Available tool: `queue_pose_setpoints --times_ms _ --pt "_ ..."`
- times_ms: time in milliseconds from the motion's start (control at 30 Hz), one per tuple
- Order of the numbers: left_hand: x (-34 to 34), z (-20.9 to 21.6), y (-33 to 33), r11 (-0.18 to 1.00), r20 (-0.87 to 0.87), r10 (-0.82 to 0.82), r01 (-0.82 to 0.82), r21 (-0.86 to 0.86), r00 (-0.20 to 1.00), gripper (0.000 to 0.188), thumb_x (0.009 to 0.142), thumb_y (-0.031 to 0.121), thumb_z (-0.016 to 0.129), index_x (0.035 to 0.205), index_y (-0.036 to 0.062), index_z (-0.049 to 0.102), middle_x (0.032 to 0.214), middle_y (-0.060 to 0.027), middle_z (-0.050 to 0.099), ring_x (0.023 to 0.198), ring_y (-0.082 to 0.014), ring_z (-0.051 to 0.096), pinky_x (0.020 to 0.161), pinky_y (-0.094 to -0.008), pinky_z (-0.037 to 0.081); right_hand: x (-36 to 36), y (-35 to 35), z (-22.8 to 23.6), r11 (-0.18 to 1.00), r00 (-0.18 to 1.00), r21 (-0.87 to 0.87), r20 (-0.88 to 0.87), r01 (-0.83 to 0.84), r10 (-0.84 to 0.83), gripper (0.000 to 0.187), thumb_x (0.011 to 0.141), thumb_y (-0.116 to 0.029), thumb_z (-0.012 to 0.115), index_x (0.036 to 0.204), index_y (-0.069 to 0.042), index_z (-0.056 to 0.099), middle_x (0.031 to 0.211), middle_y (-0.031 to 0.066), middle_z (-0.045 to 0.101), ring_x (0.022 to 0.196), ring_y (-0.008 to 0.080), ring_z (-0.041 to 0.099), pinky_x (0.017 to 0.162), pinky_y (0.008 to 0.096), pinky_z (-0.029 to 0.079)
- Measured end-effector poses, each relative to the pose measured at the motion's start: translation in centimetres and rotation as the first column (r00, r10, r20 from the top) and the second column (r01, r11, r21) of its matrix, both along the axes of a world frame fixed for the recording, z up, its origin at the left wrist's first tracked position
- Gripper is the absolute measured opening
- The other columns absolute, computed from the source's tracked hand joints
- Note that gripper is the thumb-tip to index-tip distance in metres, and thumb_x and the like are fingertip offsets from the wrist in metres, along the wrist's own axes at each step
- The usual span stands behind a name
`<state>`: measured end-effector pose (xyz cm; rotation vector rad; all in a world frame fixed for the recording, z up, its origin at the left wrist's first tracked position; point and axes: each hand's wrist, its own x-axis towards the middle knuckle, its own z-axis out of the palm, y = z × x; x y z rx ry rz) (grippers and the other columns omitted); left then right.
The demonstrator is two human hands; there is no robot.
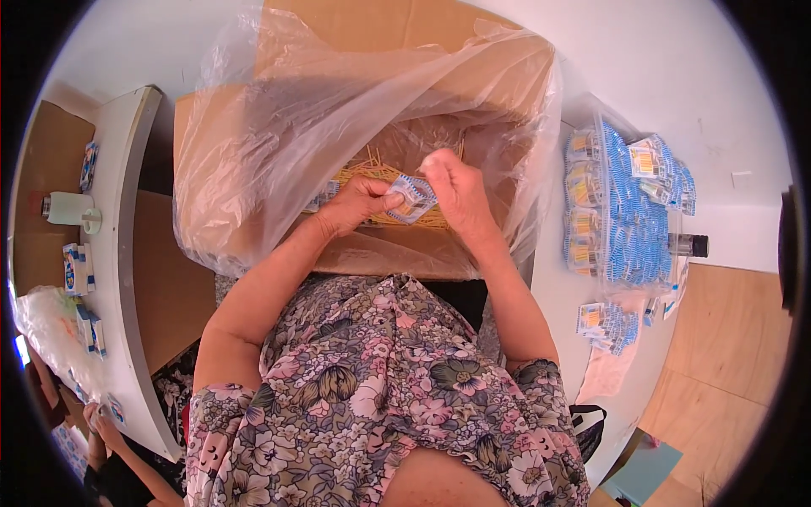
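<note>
Nearest is the person's floral top (372, 363). Beyond it, the left hand (359, 205) pinches a small clear packet with blue edging (412, 199) between thumb and fingers, tilted above an open cardboard box (372, 257). The right hand (460, 196) is just beside the packet's upper right edge, its fingers curled together; whether they grip the packet, I cannot tell. Loose thin yellow sticks (372, 160) lie inside the box under both hands, and a clear plastic liner (224, 182) drapes over its walls. On the table (551, 275) to the right, a small pile of similar packets (614, 328) sits near a clear bin (603, 190) full of them. Farther off at left, a pale green bottle (71, 208) lies on its side.
</note>
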<state>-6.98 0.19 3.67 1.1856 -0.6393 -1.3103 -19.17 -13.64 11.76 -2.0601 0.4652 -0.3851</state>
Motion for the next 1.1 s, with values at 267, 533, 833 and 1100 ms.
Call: queue_pose_setpoints --times_ms 267,533,833,1100 --pt "0.1 -2.8 0.0 0.989 0.187 -0.111 0.090 0.120 0.976 0.034 0.083 0.034 0.060 0.098 0.0036 0.063 0.077 0.0044 0.055 0.066 -0.0053 0.047 0.057 -0.0207 0.037 -4.7 2.1 -2.7 0.940 0.979 -0.330 0.205 0.084 -0.015 0.016 0.074 -0.006 0.063 0.088 -0.003 0.057 0.076 0.0132 0.056 0.070 0.0314 0.055 0.062 0.0327 0.045" --pt "1.6 -1.5 0.8 0.998 0.098 0.032 -0.038 0.051 0.995 0.036 0.087 0.025 0.059 0.114 0.0012 0.054 0.100 -0.0079 0.062 0.092 -0.0169 0.058 0.086 -0.0307 0.045 -27.6 -1.4 7.8 0.908 0.908 -0.013 0.030 0.419 -0.419 0.024 0.071 -0.001 0.069 0.094 0.000 0.062 0.081 0.0044 0.065 0.072 0.0116 0.061 0.064 0.0250 0.047" --pt "1.4 -0.1 -2.2 0.974 0.390 -0.028 -0.062 0.217 0.921 0.032 0.085 0.019 0.059 0.111 0.0003 0.057 0.098 -0.0072 0.063 0.088 -0.0140 0.059 0.078 -0.0280 0.046 -44.3 -8.3 -0.9 0.189 0.345 -0.806 0.020 0.561 -0.938 0.039 0.076 -0.024 0.067 0.106 0.000 0.058 0.106 0.0161 0.059 0.098 0.0303 0.054 0.086 0.0401 0.041" --pt "7.1 -5.3 0.1 0.745 0.775 -0.631 -0.309 0.591 -0.038 0.020 0.072 0.010 0.059 0.087 -0.0004 0.065 0.091 -0.0184 0.064 0.090 -0.0304 0.061 0.082 -0.0399 0.047 -37.0 -5.4 2.5 0.054 0.553 -0.843 0.302 0.536 -0.776 0.027 0.079 -0.004 0.063 0.105 -0.001 0.059 0.113 0.0141 0.056 0.103 0.0277 0.052 0.086 0.0374 0.043"
